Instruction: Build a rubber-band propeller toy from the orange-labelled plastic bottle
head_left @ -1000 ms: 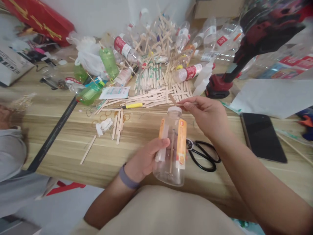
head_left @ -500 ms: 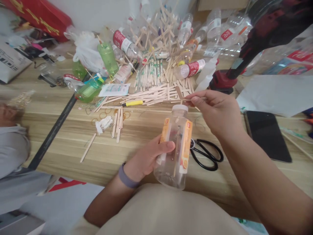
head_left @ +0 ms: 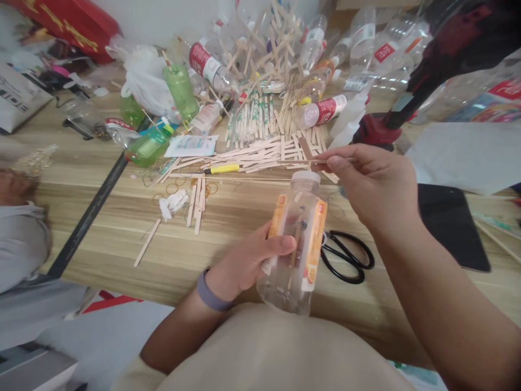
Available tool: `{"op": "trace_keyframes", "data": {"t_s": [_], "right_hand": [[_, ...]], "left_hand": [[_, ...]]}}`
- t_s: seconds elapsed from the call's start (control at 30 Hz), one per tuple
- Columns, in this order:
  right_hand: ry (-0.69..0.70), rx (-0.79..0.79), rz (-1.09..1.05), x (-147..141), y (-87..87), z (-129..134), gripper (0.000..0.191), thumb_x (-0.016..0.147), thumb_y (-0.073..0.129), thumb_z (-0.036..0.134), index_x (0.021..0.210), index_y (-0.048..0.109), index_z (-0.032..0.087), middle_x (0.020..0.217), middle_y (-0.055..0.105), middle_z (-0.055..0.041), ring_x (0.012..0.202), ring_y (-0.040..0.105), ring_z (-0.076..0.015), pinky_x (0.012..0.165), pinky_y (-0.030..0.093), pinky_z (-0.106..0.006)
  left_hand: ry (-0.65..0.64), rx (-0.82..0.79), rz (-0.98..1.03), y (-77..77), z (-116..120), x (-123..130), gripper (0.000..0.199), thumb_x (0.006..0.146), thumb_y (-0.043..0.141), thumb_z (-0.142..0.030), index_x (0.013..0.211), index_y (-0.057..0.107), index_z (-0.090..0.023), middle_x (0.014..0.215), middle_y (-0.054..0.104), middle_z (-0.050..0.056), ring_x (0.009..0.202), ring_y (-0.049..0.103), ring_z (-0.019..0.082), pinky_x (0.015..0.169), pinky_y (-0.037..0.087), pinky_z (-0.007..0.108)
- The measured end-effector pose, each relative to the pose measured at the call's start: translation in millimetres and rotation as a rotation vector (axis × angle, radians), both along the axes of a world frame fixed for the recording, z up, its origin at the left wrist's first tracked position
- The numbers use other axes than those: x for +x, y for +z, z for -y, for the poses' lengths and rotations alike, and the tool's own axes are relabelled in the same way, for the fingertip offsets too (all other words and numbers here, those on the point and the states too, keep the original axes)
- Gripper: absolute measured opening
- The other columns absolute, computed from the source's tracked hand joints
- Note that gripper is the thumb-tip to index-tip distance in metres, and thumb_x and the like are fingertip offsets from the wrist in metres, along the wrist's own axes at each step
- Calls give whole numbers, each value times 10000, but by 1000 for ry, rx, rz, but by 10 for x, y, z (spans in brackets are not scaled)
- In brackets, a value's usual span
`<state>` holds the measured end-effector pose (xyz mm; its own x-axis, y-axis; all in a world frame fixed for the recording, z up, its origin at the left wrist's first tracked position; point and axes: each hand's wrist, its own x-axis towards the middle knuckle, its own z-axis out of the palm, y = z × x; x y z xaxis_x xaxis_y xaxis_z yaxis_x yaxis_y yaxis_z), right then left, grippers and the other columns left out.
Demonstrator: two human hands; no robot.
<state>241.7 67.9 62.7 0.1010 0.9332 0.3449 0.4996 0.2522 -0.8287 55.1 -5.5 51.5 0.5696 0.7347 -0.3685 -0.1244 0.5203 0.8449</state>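
Observation:
My left hand (head_left: 254, 255) is wrapped round a clear plastic bottle (head_left: 302, 217) with an orange label, its thumb across the front. The bottle leans slightly and wears a white cap (head_left: 306, 177). A thin stick (head_left: 292, 266) shows inside it, running up through the cap. Just above the cap, my right hand (head_left: 374, 184) pinches a flat wooden craft stick (head_left: 293, 161) held level. A browner craft stick (head_left: 304, 146) crosses it there; how they are joined is too small to tell. Black-handled scissors (head_left: 348, 255) lie right of the bottle.
Loose craft sticks (head_left: 256, 155), a yellow-handled knife (head_left: 224, 169) and crumpled tissue (head_left: 173, 203) lie on the wooden table (head_left: 220, 217). Several plastic bottles (head_left: 325, 111) stand behind. A black tablet (head_left: 453, 228) and a red-black tool (head_left: 376, 130) are at right. Another person's hand (head_left: 14, 187) shows at far left.
The bottle and my right hand with the craft stick have shifted slightly right. My right hand now overlaps the tablet's edge. Both grips look the same.

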Motion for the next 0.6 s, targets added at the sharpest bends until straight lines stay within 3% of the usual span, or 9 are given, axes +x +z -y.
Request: {"op": "trace_keyframes", "data": {"t_s": [0.27, 0.43, 0.6], "right_hand": [[10, -39, -23, -13, 26, 29, 108, 846, 641, 235, 835, 748, 243, 778, 762, -27, 740, 697, -219, 707, 502, -362], [29, -60, 8, -12, 20, 55, 121, 863, 620, 272, 852, 739, 294, 804, 757, -17, 791, 699, -258, 760, 514, -428], [92, -52, 63, 2, 6, 68, 175, 859, 616, 370, 821, 736, 248, 790, 745, -23, 762, 674, -235, 702, 484, -384]], "left_hand": [[-1, -2, -26, 38, 4, -2, 472, 745, 583, -517, 1107, 565, -215, 912, 647, 57, 795, 611, 224, 724, 472, 349], [61, -116, 71, -37, 35, 9, 575, 727, 625, -519, 1215, 517, -234, 974, 663, 77, 871, 634, 253, 677, 488, 345], [84, -106, 129, -43, 27, 17, 376, 775, 591, -475, 1071, 622, -244, 896, 695, 66, 850, 653, 250, 688, 494, 343]]}}
